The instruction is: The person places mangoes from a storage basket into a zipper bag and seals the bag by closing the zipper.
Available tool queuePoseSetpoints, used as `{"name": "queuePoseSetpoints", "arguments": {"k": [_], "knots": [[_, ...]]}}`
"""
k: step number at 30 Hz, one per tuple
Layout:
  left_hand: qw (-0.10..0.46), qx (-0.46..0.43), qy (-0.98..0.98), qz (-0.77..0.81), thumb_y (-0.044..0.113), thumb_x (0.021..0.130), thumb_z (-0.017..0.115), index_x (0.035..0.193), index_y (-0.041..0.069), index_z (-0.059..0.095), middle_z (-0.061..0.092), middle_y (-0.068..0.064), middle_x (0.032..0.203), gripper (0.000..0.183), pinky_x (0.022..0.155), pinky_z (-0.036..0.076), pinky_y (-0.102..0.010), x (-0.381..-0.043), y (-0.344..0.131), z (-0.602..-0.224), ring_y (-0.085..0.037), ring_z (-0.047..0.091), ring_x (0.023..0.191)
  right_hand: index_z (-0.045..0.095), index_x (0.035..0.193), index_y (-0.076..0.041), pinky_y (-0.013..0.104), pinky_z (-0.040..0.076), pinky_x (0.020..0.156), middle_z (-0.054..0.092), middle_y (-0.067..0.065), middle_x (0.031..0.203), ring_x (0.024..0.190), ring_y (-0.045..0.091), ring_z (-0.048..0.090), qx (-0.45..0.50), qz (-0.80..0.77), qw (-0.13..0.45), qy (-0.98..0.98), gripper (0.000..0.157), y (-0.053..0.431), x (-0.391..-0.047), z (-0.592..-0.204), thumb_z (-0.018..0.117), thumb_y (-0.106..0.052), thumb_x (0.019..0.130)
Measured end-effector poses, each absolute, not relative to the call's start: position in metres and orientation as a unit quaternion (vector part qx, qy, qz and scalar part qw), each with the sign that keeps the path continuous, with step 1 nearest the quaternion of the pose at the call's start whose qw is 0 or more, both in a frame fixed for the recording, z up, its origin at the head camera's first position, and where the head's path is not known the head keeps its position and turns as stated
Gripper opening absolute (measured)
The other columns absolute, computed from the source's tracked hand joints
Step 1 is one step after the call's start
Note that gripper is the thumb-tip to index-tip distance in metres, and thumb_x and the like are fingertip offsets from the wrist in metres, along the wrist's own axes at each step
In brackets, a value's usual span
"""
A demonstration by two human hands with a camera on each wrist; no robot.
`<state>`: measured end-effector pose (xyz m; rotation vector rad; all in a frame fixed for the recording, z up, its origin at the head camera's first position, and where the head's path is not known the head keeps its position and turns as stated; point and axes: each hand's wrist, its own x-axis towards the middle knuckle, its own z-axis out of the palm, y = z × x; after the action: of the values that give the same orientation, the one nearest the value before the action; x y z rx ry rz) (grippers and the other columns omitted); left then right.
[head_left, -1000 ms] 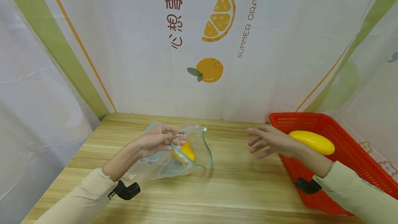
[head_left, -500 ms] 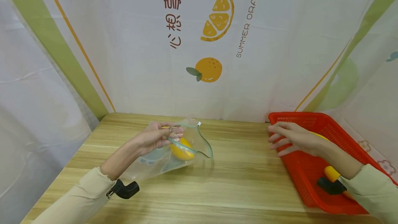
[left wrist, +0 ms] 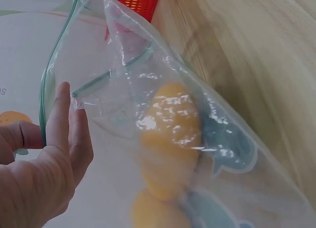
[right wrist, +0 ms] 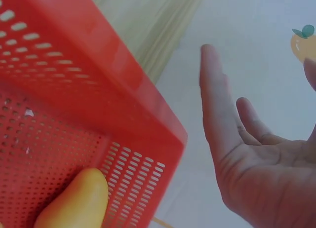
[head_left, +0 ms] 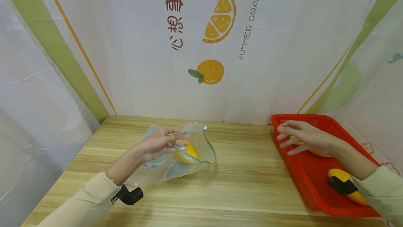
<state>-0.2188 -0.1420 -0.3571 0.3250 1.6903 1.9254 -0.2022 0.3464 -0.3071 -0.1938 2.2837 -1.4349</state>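
My left hand (head_left: 157, 145) holds a clear zip bag (head_left: 176, 174) by its mouth, thumb and fingers on either side of the green zip edge. The bag leans over the table with its mouth gaping toward the right. Inside it, two yellow mangoes (left wrist: 170, 139) show through the plastic in the left wrist view. My right hand (head_left: 303, 137) hovers at the far left corner of the red basket (head_left: 310, 181), fingers spread and holding nothing. Below that hand lies a mango (head_left: 319, 154), partly covered by it. Another mango (head_left: 355, 197) rests nearer the front, partly behind the wrist camera.
The wooden table (head_left: 245, 185) spans the space between bag and basket. A white curtain (head_left: 141, 62) with printed oranges hangs along the table's back edge, and more cloth hangs at both sides. The basket's raised rim stands at the right.
My right hand has moved right, from beside the basket to over its far left corner, staying empty. My left hand keeps its grip on the bag, which has shifted slightly.
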Motion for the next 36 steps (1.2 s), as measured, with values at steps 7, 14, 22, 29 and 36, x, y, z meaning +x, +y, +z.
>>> {"name": "queuePoseSetpoints", "arguments": {"k": [7, 14, 22, 29, 36], "knots": [[0.295, 0.126, 0.625, 0.712, -0.011, 0.100, 0.036, 0.154, -0.015, 0.010, 0.046, -0.030, 0.146, 0.060, 0.084, 0.059, -0.028, -0.219, -0.143, -0.359, -0.033, 0.059, 0.124, 0.035, 0.146, 0.006, 0.049, 0.059, 0.085, 0.047, 0.032, 0.139, 0.116, 0.044, 0.060, -0.102, -0.480, 0.220, 0.843, 0.057, 0.359, -0.201, -0.297, 0.057, -0.027, 0.106], [0.295, 0.135, 0.632, 0.704, -0.011, 0.099, 0.035, 0.144, -0.017, 0.029, 0.047, -0.031, 0.145, 0.046, 0.089, 0.058, -0.032, -0.218, -0.147, -0.359, -0.034, 0.058, 0.125, 0.037, 0.148, 0.000, 0.047, 0.059, 0.088, 0.047, 0.027, 0.145, 0.122, 0.040, 0.056, -0.117, -0.411, 0.205, 0.881, 0.058, 0.376, -0.203, -0.290, 0.061, -0.029, 0.104], [0.298, 0.136, 0.627, 0.707, -0.010, 0.100, 0.036, 0.143, -0.017, 0.028, 0.046, -0.031, 0.146, 0.044, 0.094, 0.055, -0.038, -0.217, -0.148, -0.358, -0.036, 0.056, 0.126, 0.038, 0.149, 0.000, 0.047, 0.056, 0.088, 0.047, 0.026, 0.144, 0.126, 0.044, 0.048, -0.149, -0.316, 0.217, 0.912, 0.063, 0.395, -0.205, -0.287, 0.065, -0.028, 0.100], [0.300, 0.137, 0.622, 0.710, -0.011, 0.100, 0.036, 0.150, -0.016, 0.018, 0.042, -0.033, 0.148, 0.053, 0.095, 0.054, -0.041, -0.217, -0.150, -0.360, -0.036, 0.057, 0.125, 0.045, 0.145, 0.001, 0.062, 0.048, 0.093, 0.043, 0.034, 0.143, 0.126, 0.055, 0.041, -0.179, -0.243, 0.272, 0.914, 0.061, 0.413, -0.204, -0.288, 0.070, -0.025, 0.097], [0.301, 0.137, 0.621, 0.710, -0.011, 0.099, 0.036, 0.154, -0.014, 0.006, 0.039, -0.035, 0.149, 0.062, 0.096, 0.054, -0.042, -0.216, -0.151, -0.360, -0.038, 0.055, 0.127, 0.043, 0.143, 0.008, 0.058, 0.050, 0.091, 0.045, 0.038, 0.137, 0.123, 0.058, 0.042, -0.179, -0.237, 0.321, 0.900, 0.065, 0.425, -0.205, -0.289, 0.072, -0.021, 0.094]]}}
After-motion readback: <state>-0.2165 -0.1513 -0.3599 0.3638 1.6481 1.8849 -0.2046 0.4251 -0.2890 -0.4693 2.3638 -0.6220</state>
